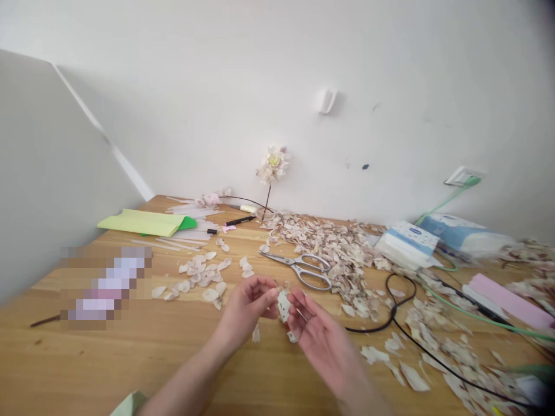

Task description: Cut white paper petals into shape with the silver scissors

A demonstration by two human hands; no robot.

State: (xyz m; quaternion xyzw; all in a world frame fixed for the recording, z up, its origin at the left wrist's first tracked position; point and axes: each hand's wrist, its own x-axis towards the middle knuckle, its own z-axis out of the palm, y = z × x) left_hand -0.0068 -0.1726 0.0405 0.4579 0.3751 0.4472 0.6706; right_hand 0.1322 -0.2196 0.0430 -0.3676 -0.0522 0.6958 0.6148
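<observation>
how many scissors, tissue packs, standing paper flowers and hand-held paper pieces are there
scissors: 1
tissue packs: 2
standing paper flower: 1
paper piece pinched between left hand and right hand: 1
total: 5

Small white oval petal piece [284,305]: white, faint dark specks. Flat wooden counter [130,358]: honey-tan, straight grain stripes. Scattered paper petals [333,242]: cream, pinkish-brown tinges. Metal scissors [303,268]: silver-grey. Folded paper sheet [139,222]: pale yellow-green. Paper corner [188,223]: bright green. Thin round cable [392,315]: black. Second thin cable [477,316]: green. Long paper roll [511,300]: pink. Soft tissue packs [407,242]: white, blue print. Paper flower on stem [273,164]: cream, yellow centre. Plain wall [217,86]: white.
</observation>
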